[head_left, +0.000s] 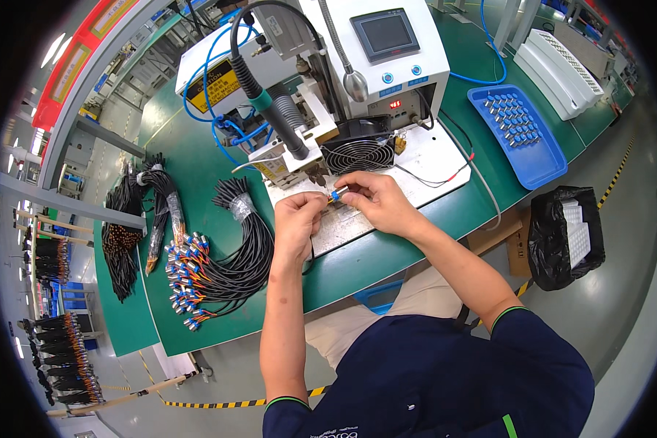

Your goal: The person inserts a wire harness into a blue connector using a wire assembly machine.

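Note:
Over the white machine base, my right hand (pixel 383 204) pinches a small silver-and-blue cylindrical connector (pixel 338 194). Just left of it, the fingers of my left hand (pixel 298 217) are closed on thin wires, yellowish where they show at the connector. A bit of black cable below that hand seems to belong to them. The connector sits under the tip area of a black-and-green soldering iron (pixel 276 120) clamped in the machine. Whether wires and connector are joined is hidden by my fingers.
To the left on the green table (pixel 197 328) lies a bundle of black cables (pixel 252 244) with silver-blue connectors, beside more cable bundles (pixel 124 241). A small fan (pixel 358 155) stands behind my hands. At right are a blue tray (pixel 540 164) of connectors and a black-lined bin (pixel 551 252).

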Motion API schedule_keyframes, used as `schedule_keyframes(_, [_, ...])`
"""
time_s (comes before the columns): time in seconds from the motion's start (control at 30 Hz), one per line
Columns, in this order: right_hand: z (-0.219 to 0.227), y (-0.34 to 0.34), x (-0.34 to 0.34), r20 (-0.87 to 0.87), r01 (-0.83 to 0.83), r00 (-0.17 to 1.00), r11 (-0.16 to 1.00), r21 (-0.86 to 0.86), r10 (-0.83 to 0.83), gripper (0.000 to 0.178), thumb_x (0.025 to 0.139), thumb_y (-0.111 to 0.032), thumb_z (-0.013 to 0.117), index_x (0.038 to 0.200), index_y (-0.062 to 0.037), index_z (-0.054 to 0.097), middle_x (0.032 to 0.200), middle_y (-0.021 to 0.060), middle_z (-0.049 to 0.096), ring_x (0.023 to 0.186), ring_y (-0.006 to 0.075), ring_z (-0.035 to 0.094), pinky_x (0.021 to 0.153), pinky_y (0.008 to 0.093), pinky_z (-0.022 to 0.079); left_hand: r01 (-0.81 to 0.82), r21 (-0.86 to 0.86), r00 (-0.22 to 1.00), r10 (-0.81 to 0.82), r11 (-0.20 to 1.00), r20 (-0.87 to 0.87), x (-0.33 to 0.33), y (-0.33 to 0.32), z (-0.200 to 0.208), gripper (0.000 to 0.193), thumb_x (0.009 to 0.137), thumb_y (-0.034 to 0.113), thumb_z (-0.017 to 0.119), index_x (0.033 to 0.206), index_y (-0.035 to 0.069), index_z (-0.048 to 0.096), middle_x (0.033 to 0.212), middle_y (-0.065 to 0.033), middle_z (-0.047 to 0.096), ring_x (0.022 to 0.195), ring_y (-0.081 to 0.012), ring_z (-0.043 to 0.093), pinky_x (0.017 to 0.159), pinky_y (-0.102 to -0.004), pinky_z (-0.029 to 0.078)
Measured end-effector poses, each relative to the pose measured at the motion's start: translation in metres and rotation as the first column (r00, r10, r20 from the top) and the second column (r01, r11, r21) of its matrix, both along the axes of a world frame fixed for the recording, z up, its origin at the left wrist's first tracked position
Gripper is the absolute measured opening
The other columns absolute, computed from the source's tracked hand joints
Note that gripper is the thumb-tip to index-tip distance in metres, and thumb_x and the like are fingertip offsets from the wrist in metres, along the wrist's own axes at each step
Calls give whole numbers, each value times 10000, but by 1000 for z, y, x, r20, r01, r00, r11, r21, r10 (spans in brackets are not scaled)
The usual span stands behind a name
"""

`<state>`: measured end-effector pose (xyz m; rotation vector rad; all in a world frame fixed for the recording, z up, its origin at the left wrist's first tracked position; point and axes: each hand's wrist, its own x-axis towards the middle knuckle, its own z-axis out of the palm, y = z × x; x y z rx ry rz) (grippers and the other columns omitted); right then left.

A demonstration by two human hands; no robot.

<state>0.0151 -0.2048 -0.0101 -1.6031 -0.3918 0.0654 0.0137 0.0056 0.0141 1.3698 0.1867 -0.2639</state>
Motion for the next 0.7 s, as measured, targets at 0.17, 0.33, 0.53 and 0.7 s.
schedule_keyframes(0.17, [0, 0, 0, 3, -4, 1000, 1000, -15, 4, 252, 993, 11, 697, 1243, 43, 702, 1089, 61, 722, 950, 88, 643, 853, 265, 546, -8, -17, 1000, 8, 1000, -4, 0, 0, -1, 78, 929, -11, 709, 939, -74, 755, 673, 37, 572, 516, -26, 385, 461, -233, 237])
schedule_keyframes(0.33, [1, 0, 0, 7, 6, 1000, 1000, -26, -6, 248, 992, 5, 698, 1238, 42, 706, 1071, 57, 723, 921, 81, 628, 827, 258, 535, -9, -31, 1000, 10, 999, 8, -1, 1, -3, 81, 935, -14, 706, 944, -80, 752, 696, 31, 594, 524, -23, 399, 462, -229, 242])
schedule_keyframes(0.53, [3, -1, -1, 11, 18, 1000, 999, -47, -17, 244, 987, -4, 705, 1226, 46, 712, 1064, 67, 736, 918, 88, 643, 827, 265, 544, -22, -33, 1000, 23, 999, 11, -2, -2, -2, 74, 935, -18, 715, 963, -78, 748, 703, 32, 594, 528, -21, 400, 463, -226, 241])
schedule_keyframes(0.7, [2, 0, 0, 22, 18, 1000, 999, -28, -18, 243, 984, -2, 705, 1222, 50, 712, 1071, 82, 748, 937, 105, 672, 852, 276, 559, -30, -41, 999, 31, 999, 10, -2, -2, -3, 68, 934, -30, 712, 971, -77, 744, 704, 36, 587, 533, -19, 401, 465, -224, 238])
